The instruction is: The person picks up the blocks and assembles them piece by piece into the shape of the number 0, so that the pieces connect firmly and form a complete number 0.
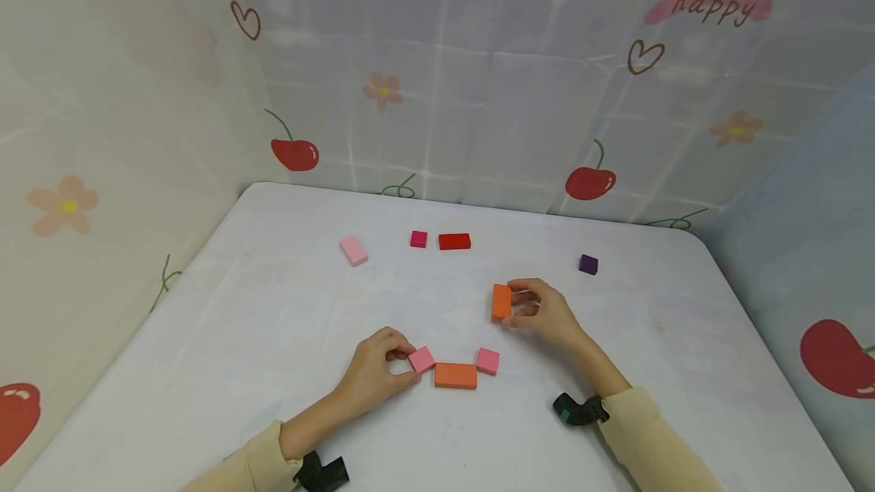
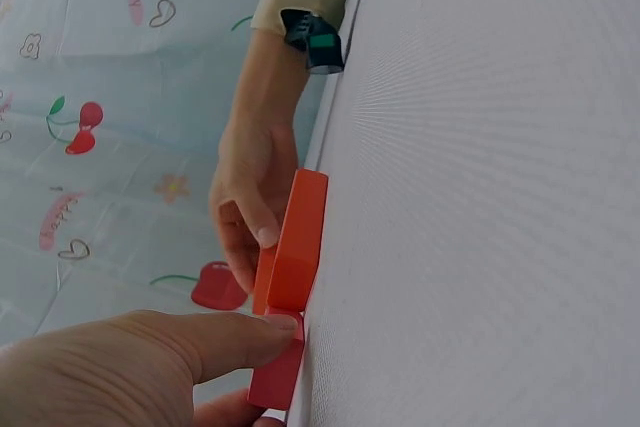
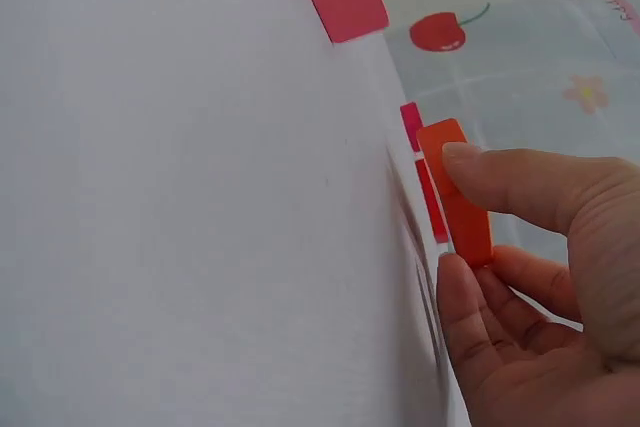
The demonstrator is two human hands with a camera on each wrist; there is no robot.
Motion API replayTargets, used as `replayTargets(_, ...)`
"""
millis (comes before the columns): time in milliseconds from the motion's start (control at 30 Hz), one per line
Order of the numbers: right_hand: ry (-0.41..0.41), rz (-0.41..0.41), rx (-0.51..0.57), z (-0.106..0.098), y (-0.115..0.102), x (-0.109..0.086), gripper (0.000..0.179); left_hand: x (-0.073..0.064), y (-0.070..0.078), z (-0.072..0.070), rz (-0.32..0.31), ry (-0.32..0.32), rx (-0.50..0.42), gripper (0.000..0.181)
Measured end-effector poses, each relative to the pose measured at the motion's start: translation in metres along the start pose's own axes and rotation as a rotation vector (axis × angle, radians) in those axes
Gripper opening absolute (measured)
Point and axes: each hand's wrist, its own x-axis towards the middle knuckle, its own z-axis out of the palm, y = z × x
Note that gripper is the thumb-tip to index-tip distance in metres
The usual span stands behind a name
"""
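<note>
- So, left hand [image 1: 372, 370], lower middle of the head view: thumb and fingers are pinching the left pink block [image 1: 421, 360], which sits cornerwise at the upper left corner of the lower orange block [image 1: 455, 376].
- Right hand [image 1: 547, 313], a bit right of center: it's got the upper orange block [image 1: 501, 302] pinched by its ends between thumb and fingertips. Can't really tell if that one touches the desk [image 1: 273, 287].
- Right pink block [image 1: 488, 361] is by the upper right corner of the lower orange block, below the right hand in the frame.
- Farther up the frame, left to right: pale pink block [image 1: 353, 250], magenta block [image 1: 418, 239] just beside a red block [image 1: 454, 241], then a dark purple block [image 1: 589, 264] well off to the right.
- Cream sleeves [image 1: 649, 435] come in from the bottom edge, fwiw.
</note>
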Motion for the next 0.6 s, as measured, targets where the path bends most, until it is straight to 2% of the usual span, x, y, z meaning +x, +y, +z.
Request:
replayTargets(300, -0.045, -0.143, -0.087, 0.012, -0.003, -0.013, 0.060, 0.000, 0.001, 0.000, 0.007, 0.001, -0.005, 0.027)
replayTargets(600, -0.071, -0.169, -0.090, 0.017, -0.006, -0.015, 0.060, 0.000, 0.002, 0.000, 0.000, 0.001, -0.004, 0.026)
